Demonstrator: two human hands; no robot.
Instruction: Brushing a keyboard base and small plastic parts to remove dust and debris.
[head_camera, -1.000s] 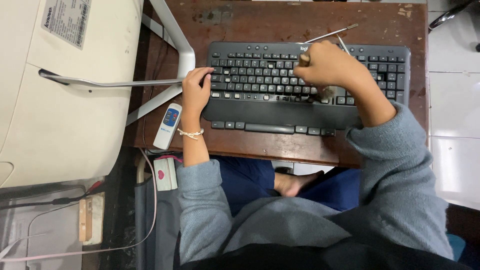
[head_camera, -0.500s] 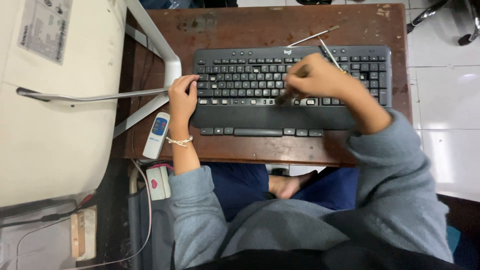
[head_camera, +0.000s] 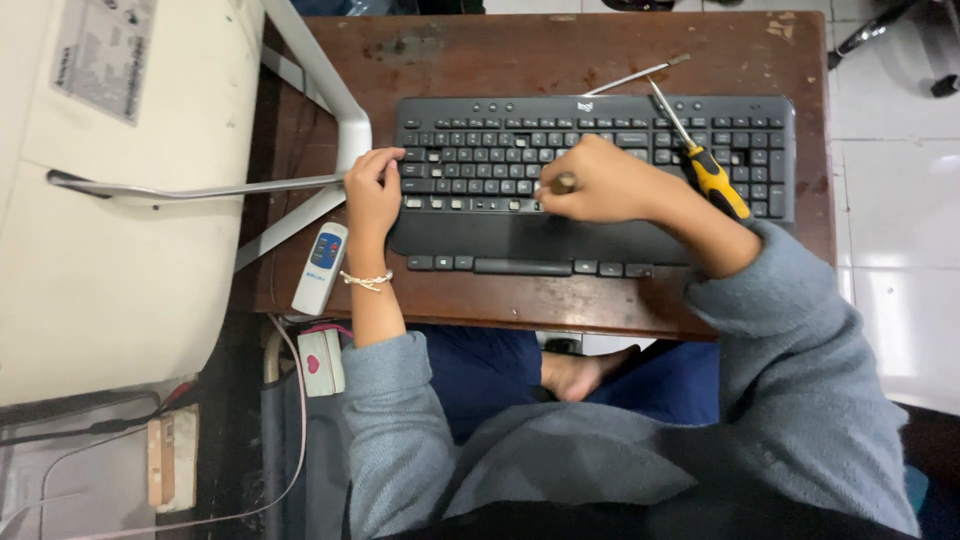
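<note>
While the black keyboard (head_camera: 600, 170) lay with its long axis from nine to three o'clock on the wooden table (head_camera: 560, 50), my left hand (head_camera: 372, 195) pinched its nine o'clock edge; my right hand (head_camera: 600, 180), mid-board, gripped a small brown-tipped tool (head_camera: 562, 183); a yellow-handled screwdriver (head_camera: 700, 160) lay at three o'clock.

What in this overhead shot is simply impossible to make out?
- Head view: the working end of the tool in the right hand is covered by the fist.
- Keys under the left hand on the keyboard are covered.
- The white machine is cut off by the left edge.
- Markings on the remote are too small.
</note>
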